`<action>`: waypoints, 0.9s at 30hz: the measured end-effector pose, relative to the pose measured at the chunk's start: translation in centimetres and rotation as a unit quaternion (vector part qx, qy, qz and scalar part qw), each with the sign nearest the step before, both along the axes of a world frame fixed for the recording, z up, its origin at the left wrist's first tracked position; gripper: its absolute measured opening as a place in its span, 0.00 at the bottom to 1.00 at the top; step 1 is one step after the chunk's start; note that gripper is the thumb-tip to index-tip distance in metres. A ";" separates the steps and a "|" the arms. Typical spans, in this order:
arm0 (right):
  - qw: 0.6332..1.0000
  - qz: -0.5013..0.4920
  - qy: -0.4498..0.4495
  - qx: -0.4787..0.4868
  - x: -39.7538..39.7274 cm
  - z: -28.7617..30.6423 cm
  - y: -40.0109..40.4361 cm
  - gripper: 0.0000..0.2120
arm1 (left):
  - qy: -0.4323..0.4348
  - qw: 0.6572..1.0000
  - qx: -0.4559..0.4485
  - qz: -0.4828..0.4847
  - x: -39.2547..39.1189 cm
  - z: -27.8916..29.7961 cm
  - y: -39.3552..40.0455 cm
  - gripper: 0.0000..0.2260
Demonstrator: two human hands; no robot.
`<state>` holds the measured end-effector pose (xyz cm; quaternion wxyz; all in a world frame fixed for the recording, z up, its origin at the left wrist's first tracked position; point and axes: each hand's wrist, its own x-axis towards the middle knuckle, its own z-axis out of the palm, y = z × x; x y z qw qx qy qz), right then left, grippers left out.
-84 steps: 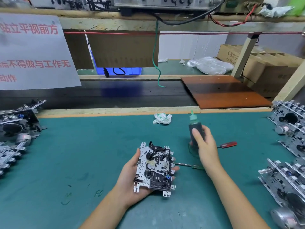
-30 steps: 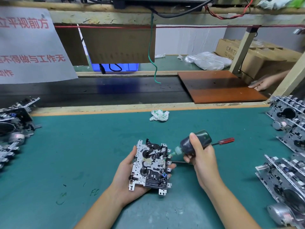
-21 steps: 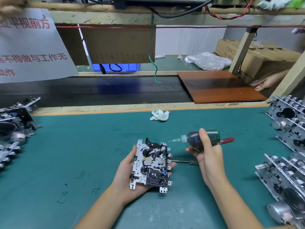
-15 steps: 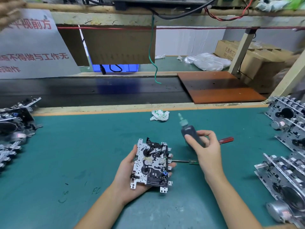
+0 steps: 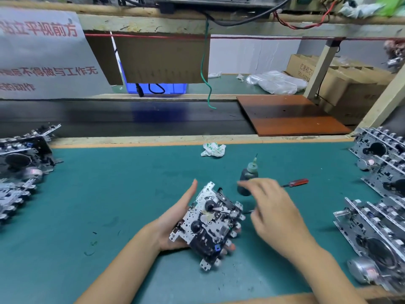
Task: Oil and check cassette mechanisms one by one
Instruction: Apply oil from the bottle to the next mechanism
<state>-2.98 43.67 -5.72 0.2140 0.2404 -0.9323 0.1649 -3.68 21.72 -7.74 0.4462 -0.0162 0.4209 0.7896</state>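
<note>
Cradling the cassette mechanism (image 5: 209, 224) tilted above the green surface (image 5: 109, 205), the left hand (image 5: 175, 224) grips it. Oil bottle (image 5: 247, 178) stands upright just behind the right hand (image 5: 271, 209), seemingly released though blurred. Checking likely follows, needing fingertip presses on its parts.

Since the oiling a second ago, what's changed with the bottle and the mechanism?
The right hand has let go of the oil bottle, which now stands upright on the green mat, nozzle up, and the hand is moving toward the cassette mechanism, blurred. The left hand has tilted the mechanism clockwise. The red-handled screwdriver and the crumpled wrapper stayed put.
</note>
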 end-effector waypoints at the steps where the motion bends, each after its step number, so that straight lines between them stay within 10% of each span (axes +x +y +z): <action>1: 0.996 0.022 -0.045 0.070 0.7 -0.2 0.1 0.25 | 0.003 0.999 -0.028 -0.015 -0.3 0.3 0.0 0.39; 11: 0.992 0.004 -0.012 0.123 3.7 -2.4 1.5 0.26 | 0.141 0.942 -0.305 -0.005 -1.2 2.3 -0.6 0.39; 12: 0.993 0.003 0.000 0.117 3.8 -2.5 1.5 0.26 | 0.192 0.907 -0.372 0.051 -0.4 2.2 -1.0 0.39; 16: 0.992 0.012 0.054 0.109 4.2 -3.2 1.2 0.25 | 0.439 0.590 -0.666 0.125 5.0 1.2 -1.9 0.39; 20: 0.994 0.017 0.073 0.083 4.4 -3.6 0.7 0.24 | 0.502 0.502 -0.704 0.032 8.0 -0.2 -0.8 0.43; 27: 0.996 0.022 0.066 0.056 3.7 -3.6 0.4 0.22 | 0.520 0.475 -0.697 0.134 7.6 -0.8 0.4 0.29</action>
